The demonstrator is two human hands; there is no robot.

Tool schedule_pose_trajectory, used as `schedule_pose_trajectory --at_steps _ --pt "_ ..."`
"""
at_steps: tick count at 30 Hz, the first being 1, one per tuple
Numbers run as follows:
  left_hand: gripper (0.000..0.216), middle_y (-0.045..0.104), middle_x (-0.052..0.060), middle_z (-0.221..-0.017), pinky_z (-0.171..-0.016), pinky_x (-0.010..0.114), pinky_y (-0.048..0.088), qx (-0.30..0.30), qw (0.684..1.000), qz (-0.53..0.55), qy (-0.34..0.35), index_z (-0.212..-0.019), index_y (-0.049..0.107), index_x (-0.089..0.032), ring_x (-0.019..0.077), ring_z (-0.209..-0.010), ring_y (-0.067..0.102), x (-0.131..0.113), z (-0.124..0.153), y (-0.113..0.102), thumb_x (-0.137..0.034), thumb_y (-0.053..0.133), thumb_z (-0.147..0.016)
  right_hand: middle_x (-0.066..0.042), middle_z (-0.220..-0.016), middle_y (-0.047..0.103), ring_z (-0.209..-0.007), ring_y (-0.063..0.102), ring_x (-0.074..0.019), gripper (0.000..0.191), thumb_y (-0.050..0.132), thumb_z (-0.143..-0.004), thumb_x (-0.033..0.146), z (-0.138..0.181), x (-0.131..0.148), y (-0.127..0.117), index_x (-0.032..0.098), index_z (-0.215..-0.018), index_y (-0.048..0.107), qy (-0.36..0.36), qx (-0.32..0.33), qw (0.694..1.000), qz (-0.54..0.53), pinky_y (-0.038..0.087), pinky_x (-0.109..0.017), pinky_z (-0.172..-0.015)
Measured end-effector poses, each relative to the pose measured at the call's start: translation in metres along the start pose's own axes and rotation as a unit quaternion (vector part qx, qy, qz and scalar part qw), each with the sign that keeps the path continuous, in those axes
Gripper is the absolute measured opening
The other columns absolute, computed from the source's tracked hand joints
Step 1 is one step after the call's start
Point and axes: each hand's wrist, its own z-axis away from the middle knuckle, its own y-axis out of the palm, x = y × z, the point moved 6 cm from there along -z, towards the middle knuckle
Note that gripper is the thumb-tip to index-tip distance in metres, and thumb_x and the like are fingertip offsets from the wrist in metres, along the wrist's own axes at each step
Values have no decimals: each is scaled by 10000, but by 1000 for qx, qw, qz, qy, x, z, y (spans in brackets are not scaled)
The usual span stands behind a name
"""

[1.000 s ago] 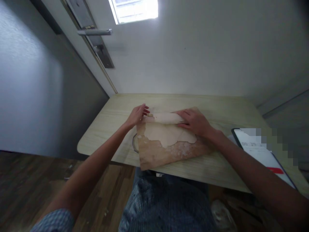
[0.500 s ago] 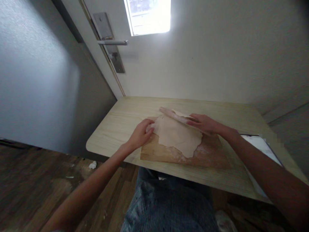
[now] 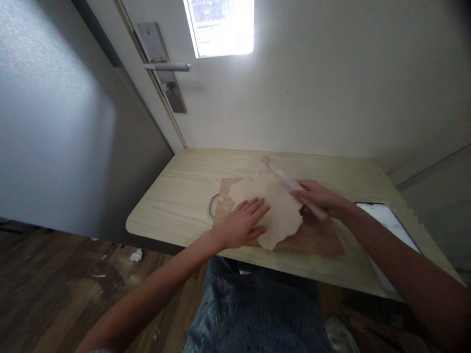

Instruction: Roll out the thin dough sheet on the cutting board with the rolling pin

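Note:
A thin, ragged sheet of pale dough (image 3: 274, 208) lies spread on a wooden board (image 3: 320, 235) on the light wood table (image 3: 176, 206). My left hand (image 3: 241, 225) rests flat on the dough's near left part, fingers stretched out. My right hand (image 3: 320, 198) is closed round a floury wooden rolling pin (image 3: 283, 177) that lies slantwise at the dough's far right edge, its free end pointing to the far left.
A phone (image 3: 390, 230) with a lit white screen lies on the table right of the board. A door with a metal lever handle (image 3: 167, 67) stands at the far left, a bright window above. Below the table edge are my lap and a wooden floor with scraps.
The dough that was wrapped on the pin has been unrolled flat onto the board. My left hand moved from the board's left edge onto the dough. The pin swung to the right.

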Motion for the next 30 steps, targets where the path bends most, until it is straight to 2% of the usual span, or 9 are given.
schedule_pose_trajectory --at_steps 3,8,12,15,18,21,26,30 --pt "569 264 167 -1440 -1073 428 227 11 1000 -4 -2 -1364 251 -110 252 -1337 221 6 12 0 -403 389 -896 -38 -694 628 -477 563 -115 267 486 -777 318 35 -19 7 160 -990 520 31 -21 998 -46 448 -214 -385" --pt "542 259 177 -1440 -1076 427 214 15 999 -34 -1 -1351 280 -101 255 -1343 199 2 15 3 -407 349 -909 -27 -710 641 -332 488 -98 360 544 -711 279 73 -38 -4 169 -1052 510 -22 -113 991 63 406 -243 -321" --pt "602 270 217 -1422 -1074 361 222 -2 997 -68 21 -1323 294 1 259 -1340 202 -24 -22 13 -437 310 -911 -10 -689 617 -327 493 -113 403 525 -725 306 78 -46 -23 161 -1098 479 -5 -183 982 49 422 -271 -336" --pt "690 267 260 -1406 -1057 380 240 -38 994 -98 -17 -1307 297 53 299 -1326 230 -43 -62 24 -499 305 -892 -11 -717 621 -329 488 -108 445 546 -718 331 80 -46 -31 174 -1124 455 -15 -207 978 15 419 -268 -331" --pt "692 270 214 -1424 -1055 413 229 -78 991 -103 -16 -1327 305 5 299 -1325 236 -58 -91 33 -529 263 -888 -18 -734 621 -331 488 -109 433 556 -716 343 85 -46 -31 180 -1104 451 -19 -206 978 -6 429 -278 -335" --pt "693 292 183 -1424 -1067 377 210 -79 992 -97 13 -1328 319 -13 261 -1323 255 -64 -105 39 -541 223 -890 -42 -797 622 -334 491 -109 414 556 -717 346 88 -46 -32 185 -1083 449 -14 -209 978 -16 440 -292 -336" --pt "692 259 184 -1438 -1080 335 168 -58 992 -103 48 -1343 280 -8 230 -1337 225 -68 -93 40 -530 223 -893 -79 -937 600 -375 514 -97 421 551 -722 349 84 -44 -28 180 -1094 449 -36 -196 980 -12 477 -298 -369" --pt "766 186 171 -1466 -1081 435 149 -44 992 -104 59 -1373 224 -54 290 -1352 149 -75 -58 40 -601 301 -842 -37 -813 599 -388 514 -102 438 548 -721 362 85 -42 -25 172 -1107 467 -58 -186 981 -6 469 -280 -373"
